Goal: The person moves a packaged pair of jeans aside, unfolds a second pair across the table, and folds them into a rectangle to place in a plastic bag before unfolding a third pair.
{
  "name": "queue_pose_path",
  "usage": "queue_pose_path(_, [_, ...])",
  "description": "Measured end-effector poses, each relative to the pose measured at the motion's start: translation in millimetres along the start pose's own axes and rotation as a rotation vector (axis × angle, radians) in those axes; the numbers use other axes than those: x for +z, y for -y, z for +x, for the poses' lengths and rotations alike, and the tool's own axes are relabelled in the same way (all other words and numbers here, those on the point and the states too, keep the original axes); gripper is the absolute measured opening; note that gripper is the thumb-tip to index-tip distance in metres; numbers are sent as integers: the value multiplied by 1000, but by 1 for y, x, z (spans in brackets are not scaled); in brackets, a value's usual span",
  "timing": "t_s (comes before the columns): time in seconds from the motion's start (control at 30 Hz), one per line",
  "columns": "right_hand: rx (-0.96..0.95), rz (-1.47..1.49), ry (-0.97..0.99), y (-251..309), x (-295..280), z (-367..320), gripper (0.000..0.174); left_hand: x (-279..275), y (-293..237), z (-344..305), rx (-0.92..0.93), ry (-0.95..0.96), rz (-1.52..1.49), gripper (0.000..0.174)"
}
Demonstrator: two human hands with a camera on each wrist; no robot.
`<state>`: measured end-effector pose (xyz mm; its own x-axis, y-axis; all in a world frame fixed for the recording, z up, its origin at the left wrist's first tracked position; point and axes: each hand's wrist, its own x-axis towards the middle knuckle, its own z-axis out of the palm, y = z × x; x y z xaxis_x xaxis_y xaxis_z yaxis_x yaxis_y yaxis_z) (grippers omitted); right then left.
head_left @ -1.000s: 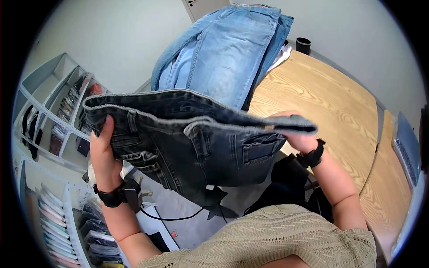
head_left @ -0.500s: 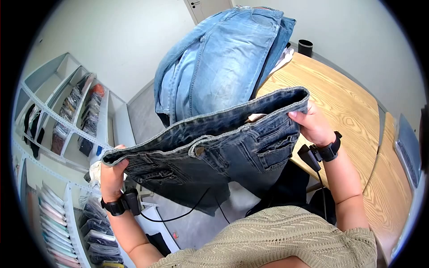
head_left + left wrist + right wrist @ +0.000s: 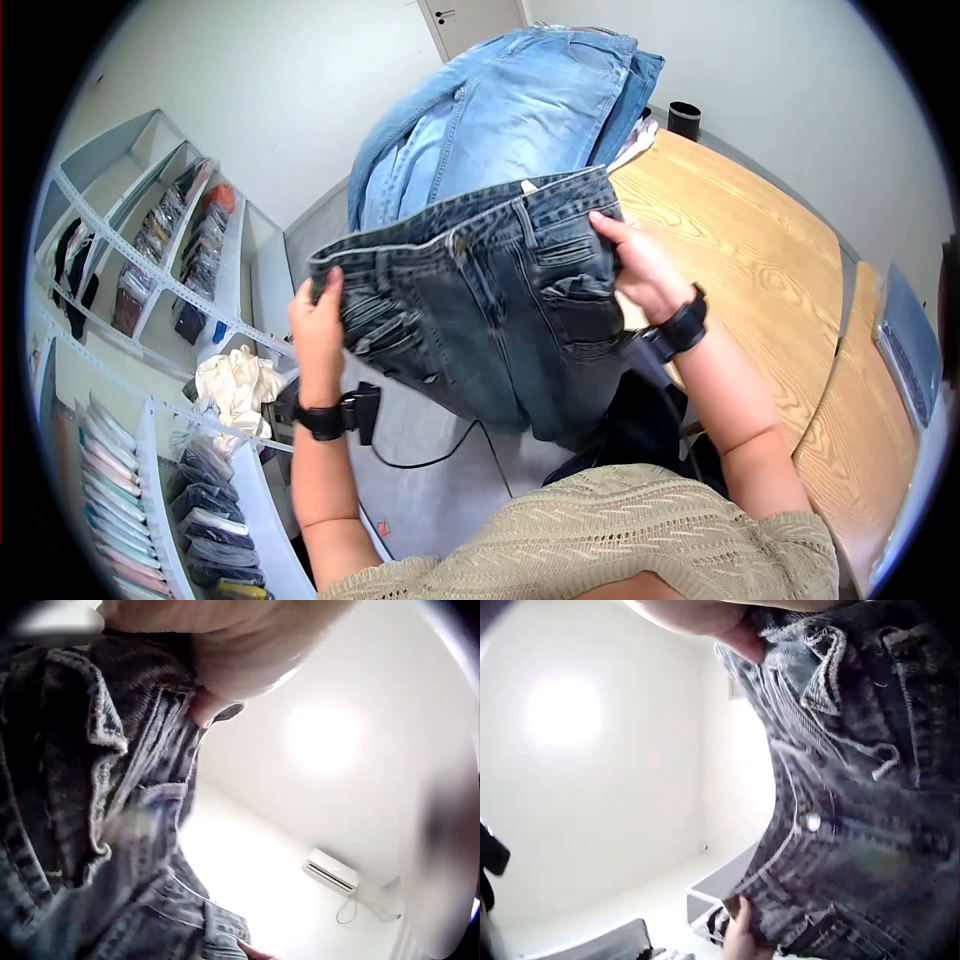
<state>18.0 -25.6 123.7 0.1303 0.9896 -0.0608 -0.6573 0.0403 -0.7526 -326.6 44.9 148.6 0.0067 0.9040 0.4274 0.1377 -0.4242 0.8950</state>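
Note:
Dark blue jeans (image 3: 490, 310) hang in the air in front of the person, front side up, with a metal button at the waistband. The left hand (image 3: 318, 325) pinches the waistband's left end, thumb on the front. At the other end the right hand (image 3: 650, 270) grips the waistband, its thumb on the denim and its other fingers mostly behind. In the left wrist view the jeans (image 3: 142, 795) show pocket seams close up below the left hand (image 3: 247, 645). The right wrist view shows the button on the jeans (image 3: 855, 847) and the left hand (image 3: 742, 937) across from it.
Light blue jeans (image 3: 520, 110) lie piled at the far end of a wooden table (image 3: 740, 250). Shelves (image 3: 150, 400) with bagged garments stand at left, near a cream cloth (image 3: 238, 390). A black bin (image 3: 684, 120) stands behind the table.
The dark jeans have swung, first tipping down to the left, then moving away from the body with the waistband drawn closer together. Both hands keep hold and now sit nearer each other.

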Motion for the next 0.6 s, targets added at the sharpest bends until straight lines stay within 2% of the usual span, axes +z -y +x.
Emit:
queue_pose_path(0.03, [-81,-28,-38,-9,15,-4,20,15,-12,-7,19,-21,111,29])
queue_pose_path(0.07, [-198,4,22,-23,23,-4,20,31,-22,-14,35,-38,224,30])
queue_pose_path(0.13, [-271,17,6,-44,48,-17,21,70,-26,-30,119,-32,233,31])
queue_pose_path(0.2, [-359,-68,-3,-70,60,-24,24,110,-45,-51,121,51,258,29])
queue_pose_path(0.23, [-324,-57,27,-83,62,-24,29,127,-34,-57,176,68,200,28])
queue_pose_path(0.27, [-392,-249,49,-92,65,-29,32,143,-18,-60,235,84,143,26])
queue_pose_path(0.33, [-281,-53,89,-91,70,-40,33,159,-8,-67,271,39,165,24])
queue_pose_path(0.37, [-192,-64,111,-85,65,-41,33,155,-6,-68,133,173,150,39])
queue_pose_path(0.5, [-253,-153,132,-91,54,-37,33,156,-12,-70,72,201,114,37])
queue_pose_path(0.6, [-231,-163,130,-91,52,-38,34,157,-16,-71,84,193,112,39])
